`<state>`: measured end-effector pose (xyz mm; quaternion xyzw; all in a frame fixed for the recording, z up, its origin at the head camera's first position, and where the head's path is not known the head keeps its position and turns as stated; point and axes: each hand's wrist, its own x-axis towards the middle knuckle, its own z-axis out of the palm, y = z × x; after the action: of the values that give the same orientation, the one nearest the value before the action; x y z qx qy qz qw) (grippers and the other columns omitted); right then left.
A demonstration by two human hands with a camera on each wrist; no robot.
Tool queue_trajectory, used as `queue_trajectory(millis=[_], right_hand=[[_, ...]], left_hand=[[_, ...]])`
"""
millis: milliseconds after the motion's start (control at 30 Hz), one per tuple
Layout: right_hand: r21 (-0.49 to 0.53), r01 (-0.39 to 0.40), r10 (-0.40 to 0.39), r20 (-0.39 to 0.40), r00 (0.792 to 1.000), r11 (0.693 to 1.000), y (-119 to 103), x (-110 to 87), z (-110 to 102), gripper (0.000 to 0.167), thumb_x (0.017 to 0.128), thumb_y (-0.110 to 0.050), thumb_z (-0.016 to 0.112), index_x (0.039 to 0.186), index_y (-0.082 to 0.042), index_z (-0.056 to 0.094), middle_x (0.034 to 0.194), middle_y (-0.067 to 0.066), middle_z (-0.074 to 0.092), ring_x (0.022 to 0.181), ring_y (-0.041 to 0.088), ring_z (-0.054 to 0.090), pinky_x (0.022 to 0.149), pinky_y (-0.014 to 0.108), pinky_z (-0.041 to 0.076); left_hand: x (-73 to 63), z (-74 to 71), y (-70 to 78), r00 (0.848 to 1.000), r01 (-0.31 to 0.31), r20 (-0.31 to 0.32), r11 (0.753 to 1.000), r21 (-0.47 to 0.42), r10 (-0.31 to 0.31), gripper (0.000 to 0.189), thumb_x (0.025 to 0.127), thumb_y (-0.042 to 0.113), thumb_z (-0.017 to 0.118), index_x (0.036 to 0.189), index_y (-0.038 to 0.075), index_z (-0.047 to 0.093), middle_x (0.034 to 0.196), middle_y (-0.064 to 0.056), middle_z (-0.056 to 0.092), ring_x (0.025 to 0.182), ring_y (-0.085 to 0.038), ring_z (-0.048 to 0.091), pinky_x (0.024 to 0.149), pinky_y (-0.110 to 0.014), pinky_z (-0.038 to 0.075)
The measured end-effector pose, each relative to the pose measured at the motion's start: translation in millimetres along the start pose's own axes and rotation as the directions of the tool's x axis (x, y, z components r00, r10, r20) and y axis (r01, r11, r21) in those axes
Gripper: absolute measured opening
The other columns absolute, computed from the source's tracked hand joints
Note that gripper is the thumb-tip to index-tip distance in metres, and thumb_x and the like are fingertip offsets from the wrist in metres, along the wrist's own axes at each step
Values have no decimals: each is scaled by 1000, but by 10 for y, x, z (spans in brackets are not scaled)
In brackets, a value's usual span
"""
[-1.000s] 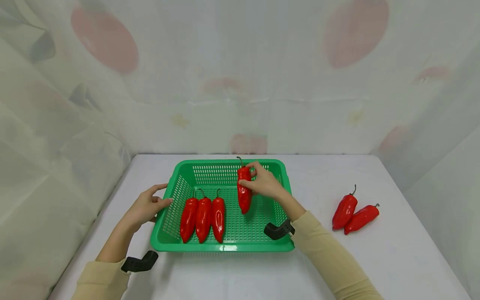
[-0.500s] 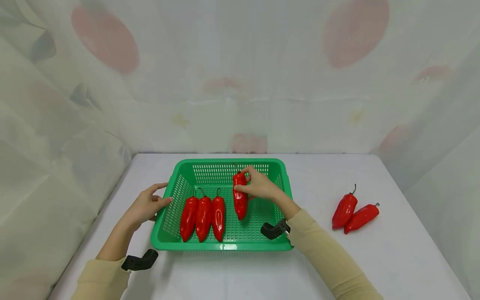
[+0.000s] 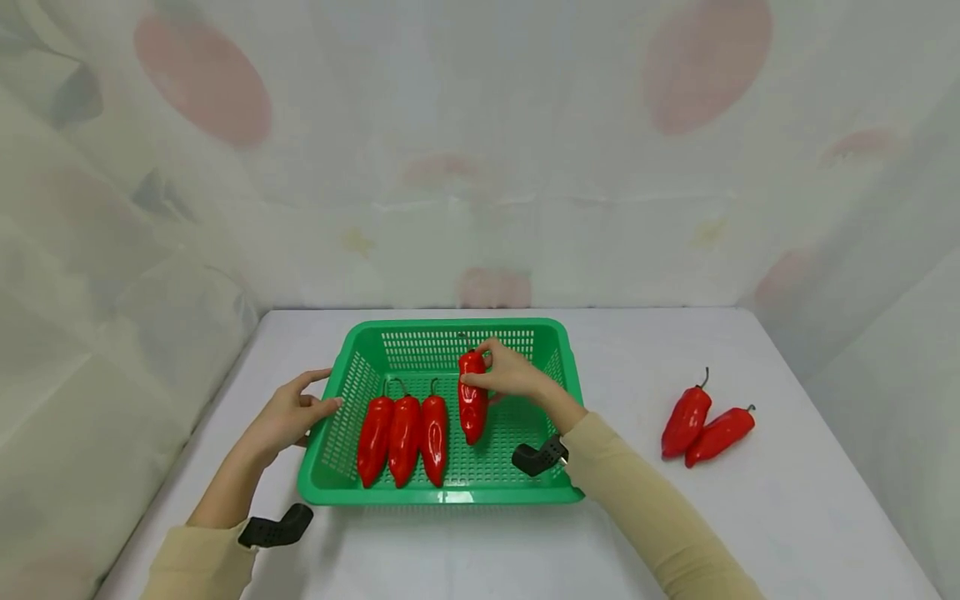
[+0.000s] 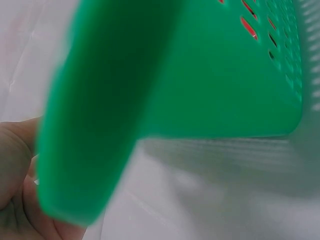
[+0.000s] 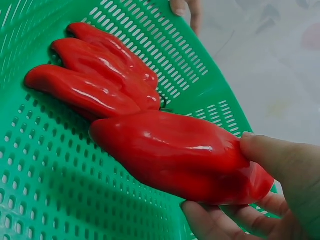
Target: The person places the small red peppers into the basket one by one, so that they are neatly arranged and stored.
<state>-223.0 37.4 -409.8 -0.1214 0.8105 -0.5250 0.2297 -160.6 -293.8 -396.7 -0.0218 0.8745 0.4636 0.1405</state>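
Note:
My right hand (image 3: 513, 372) grips a long red pepper (image 3: 472, 412) near its stem end, thumb on one side and fingers on the other. That pepper hangs tip down inside a green perforated plastic basket (image 3: 442, 497). To its left, three red peppers (image 3: 404, 442) lie side by side on the basket floor, stems pointing away. In the right wrist view the gripped pepper (image 5: 175, 155) partly covers their stem ends. My left hand (image 3: 285, 414) holds the basket's left rim, its thumb over the edge; some of its fingers are hidden.
Two more red peppers lie touching on the white table (image 3: 630, 542), right of the basket: one upright-pointing pepper (image 3: 686, 423) and one slanted pepper (image 3: 718, 437). A patterned pale curtain (image 3: 480, 167) hangs behind the table. Black wrist cameras sit on both sleeves.
My right hand has moved left and slightly nearer with the pepper, lowering it toward the three lying peppers. The left hand keeps its place on the rim.

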Motion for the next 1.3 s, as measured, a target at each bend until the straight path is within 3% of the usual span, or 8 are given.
queue_trajectory(millis=[200,700,1300], right_hand=[[21,-17,16,47,999,1000,12,40,41,56,87,-18,64,131,-3,33,105,18,55,80,23,63,70,49,55],[-120,-60,70,79,994,991,35,103,172,54,85,-18,67,127,-3,36,107,17,55,81,22,63,65,41,57],[-253,-83,117,119,986,964,133,146,313,56,83,-22,69,125,-3,38,102,13,57,70,19,63,62,33,57]], left_hand=[[-3,-1,4,1000,0,0,1000,-4,0,67,91,23,58,145,6,21,93,-21,61,69,-22,66,58,-41,57],[-5,-6,5,1000,-4,2,1000,-6,4,67,91,23,58,144,6,22,90,-20,61,68,-22,66,58,-40,57],[14,-7,10,1000,11,4,1000,-1,-11,67,91,24,58,145,6,21,92,-21,61,69,-22,66,59,-40,57]])
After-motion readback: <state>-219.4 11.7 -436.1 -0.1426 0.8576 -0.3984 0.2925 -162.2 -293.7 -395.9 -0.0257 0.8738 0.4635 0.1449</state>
